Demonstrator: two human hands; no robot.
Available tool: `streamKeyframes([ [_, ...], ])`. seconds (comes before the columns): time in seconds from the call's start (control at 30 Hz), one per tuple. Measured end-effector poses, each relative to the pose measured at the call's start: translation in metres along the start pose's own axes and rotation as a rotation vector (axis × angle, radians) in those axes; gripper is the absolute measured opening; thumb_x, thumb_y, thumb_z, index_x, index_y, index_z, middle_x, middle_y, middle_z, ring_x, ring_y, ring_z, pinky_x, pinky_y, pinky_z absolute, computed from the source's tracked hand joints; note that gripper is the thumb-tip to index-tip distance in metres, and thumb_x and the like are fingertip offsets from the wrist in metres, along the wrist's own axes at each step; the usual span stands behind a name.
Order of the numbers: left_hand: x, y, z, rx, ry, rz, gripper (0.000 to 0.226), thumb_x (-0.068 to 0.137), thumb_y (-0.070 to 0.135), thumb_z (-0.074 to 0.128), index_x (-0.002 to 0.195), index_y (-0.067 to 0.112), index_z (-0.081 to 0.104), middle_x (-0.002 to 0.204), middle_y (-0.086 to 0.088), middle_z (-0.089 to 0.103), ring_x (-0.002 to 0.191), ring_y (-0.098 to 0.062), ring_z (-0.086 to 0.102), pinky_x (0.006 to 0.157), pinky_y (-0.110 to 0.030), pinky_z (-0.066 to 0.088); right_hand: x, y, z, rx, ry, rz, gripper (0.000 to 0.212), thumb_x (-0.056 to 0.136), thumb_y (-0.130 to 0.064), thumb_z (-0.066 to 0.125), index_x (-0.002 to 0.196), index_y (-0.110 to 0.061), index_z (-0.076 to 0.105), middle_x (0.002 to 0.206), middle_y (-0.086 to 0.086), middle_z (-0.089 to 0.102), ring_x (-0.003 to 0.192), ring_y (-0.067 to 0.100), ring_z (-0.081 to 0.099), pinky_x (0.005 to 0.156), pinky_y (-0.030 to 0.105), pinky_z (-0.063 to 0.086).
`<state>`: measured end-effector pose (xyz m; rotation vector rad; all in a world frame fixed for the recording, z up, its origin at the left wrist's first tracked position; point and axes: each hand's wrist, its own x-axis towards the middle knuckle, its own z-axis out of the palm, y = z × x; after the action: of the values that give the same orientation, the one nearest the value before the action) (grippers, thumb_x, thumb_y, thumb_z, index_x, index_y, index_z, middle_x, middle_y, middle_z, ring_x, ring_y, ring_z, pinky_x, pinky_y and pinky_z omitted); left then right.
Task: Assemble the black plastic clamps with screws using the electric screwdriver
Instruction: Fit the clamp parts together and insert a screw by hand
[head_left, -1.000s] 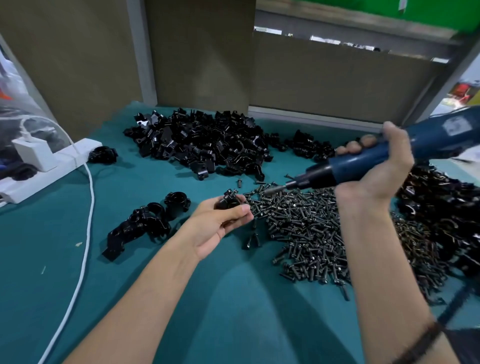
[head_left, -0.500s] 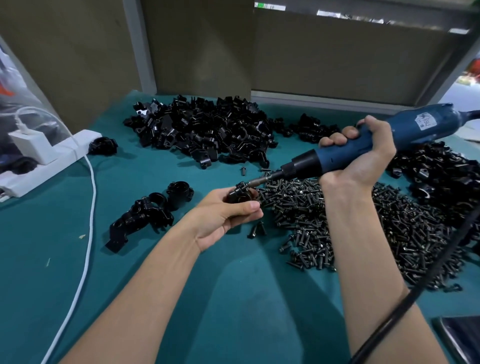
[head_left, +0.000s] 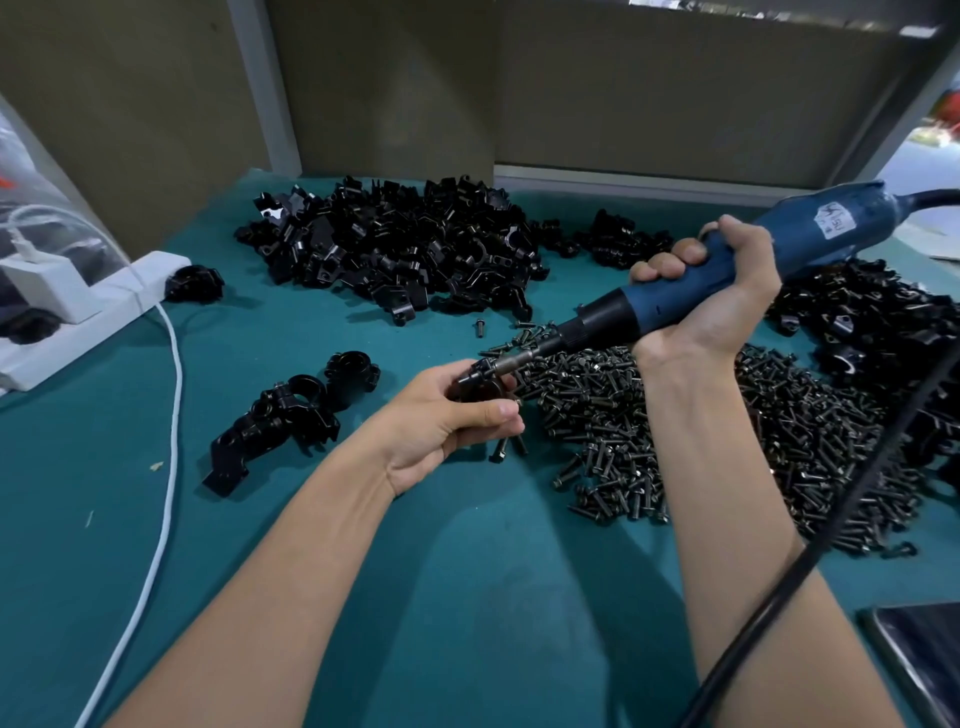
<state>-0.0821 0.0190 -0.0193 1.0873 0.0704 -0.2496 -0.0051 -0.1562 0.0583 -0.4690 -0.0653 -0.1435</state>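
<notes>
Teal tabletop (head_left: 467, 597), screws (head_left: 727, 441) piled right. Your left hand (head_left: 447, 421) gripped clamp (head_left: 480, 387); right hand (head_left: 711, 296) wrapped around electric screwdriver (head_left: 675, 291), bit touching clamp.

Single view, worn on head. Aimed forward and down along both forearms. Wide angle, straight edges bowed. Framed close, near centre: left hand (head_left: 447, 421) and right hand (head_left: 717, 312). Across lower and middle frame, teal tabletop (head_left: 467, 597) is spread; back wall panels (head_left: 675, 104) caught along top, farther off.
</notes>
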Motion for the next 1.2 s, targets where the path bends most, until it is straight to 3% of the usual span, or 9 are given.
streamKeyframes([
  [0.23,0.000,-0.002,0.003,-0.015,-0.006,0.023,0.032,0.064,-0.004,0.072,0.095,0.003,0.064,0.084,-0.007,0.068,0.077,-0.024,0.073,0.068,-0.022,0.060,-0.001,0.000,0.000,-0.009,-0.008,-0.020,0.016,0.089,-0.016,0.052,0.074,-0.015,0.047,0.055,-0.005,0.044,0.044,0.010,0.040,0.047,0.023,0.038],
  [0.43,0.000,-0.002,0.003,0.031,-0.031,0.054,0.035,0.064,-0.001,0.074,0.097,0.002,0.062,0.077,-0.003,0.070,0.077,-0.025,0.073,0.076,-0.026,0.061,-0.002,-0.003,0.002,-0.005,-0.027,-0.035,0.015,0.090,-0.017,0.050,0.076,-0.014,0.049,0.055,-0.004,0.044,0.045,0.011,0.040,0.048,0.023,0.038],
  [0.53,-0.002,-0.001,0.005,0.118,-0.010,0.127,0.044,0.064,0.002,0.077,0.104,0.005,0.059,0.079,-0.002,0.072,0.081,-0.024,0.072,0.083,-0.030,0.060,-0.002,-0.005,0.003,0.014,-0.036,-0.038,0.014,0.090,-0.017,0.051,0.076,-0.014,0.049,0.055,-0.004,0.044,0.045,0.011,0.040,0.048,0.023,0.038],
  [0.6,-0.002,0.000,0.003,0.269,0.038,0.214,0.037,0.067,0.004,0.079,0.098,0.009,0.061,0.082,0.000,0.072,0.086,-0.024,0.070,0.088,-0.035,0.058,-0.002,-0.005,0.002,0.036,-0.012,-0.032,0.016,0.090,-0.016,0.051,0.075,-0.014,0.048,0.054,-0.004,0.044,0.044,0.011,0.040,0.048,0.023,0.037],
  [0.73,-0.004,-0.001,0.004,0.386,0.038,0.211,0.025,0.079,-0.003,0.075,0.096,0.009,0.061,0.086,-0.007,0.070,0.084,-0.025,0.073,0.074,-0.032,0.060,-0.002,-0.005,-0.001,0.046,0.026,-0.030,0.018,0.091,-0.017,0.050,0.074,-0.014,0.047,0.054,-0.004,0.043,0.043,0.011,0.038,0.047,0.022,0.036],
  [0.93,-0.004,-0.003,0.010,0.428,0.059,0.270,0.025,0.079,0.000,0.077,0.095,0.008,0.059,0.091,-0.014,0.067,0.095,-0.041,0.069,0.083,-0.042,0.057,-0.003,-0.010,0.003,0.038,-0.014,-0.047,0.018,0.090,-0.018,0.050,0.073,-0.014,0.048,0.054,-0.005,0.044,0.043,0.010,0.039,0.046,0.022,0.037],
  [1.0,-0.004,-0.004,0.009,0.463,0.079,0.306,0.027,0.079,0.000,0.078,0.098,0.005,0.059,0.089,-0.009,0.068,0.092,-0.038,0.070,0.078,-0.036,0.058,-0.004,-0.009,0.005,0.046,0.008,-0.042,0.019,0.090,-0.017,0.050,0.072,-0.015,0.047,0.054,-0.005,0.044,0.043,0.010,0.038,0.046,0.022,0.036],
  [1.13,-0.002,-0.005,0.011,0.577,0.126,0.400,0.027,0.081,0.003,0.078,0.098,0.009,0.059,0.085,0.002,0.066,0.080,-0.012,0.064,0.073,-0.026,0.055,-0.003,-0.011,0.005,0.056,0.058,-0.037,0.020,0.090,-0.017,0.052,0.071,-0.014,0.045,0.054,-0.004,0.043,0.042,0.011,0.038,0.046,0.022,0.036],
  [1.2,-0.002,-0.005,0.012,0.649,0.160,0.450,0.027,0.082,0.006,0.078,0.099,0.014,0.059,0.090,-0.001,0.068,0.080,-0.013,0.062,0.074,-0.025,0.052,-0.002,-0.011,0.004,0.062,0.096,-0.027,0.021,0.089,-0.017,0.054,0.071,-0.014,0.045,0.054,-0.004,0.044,0.042,0.011,0.038,0.045,0.022,0.036],
])
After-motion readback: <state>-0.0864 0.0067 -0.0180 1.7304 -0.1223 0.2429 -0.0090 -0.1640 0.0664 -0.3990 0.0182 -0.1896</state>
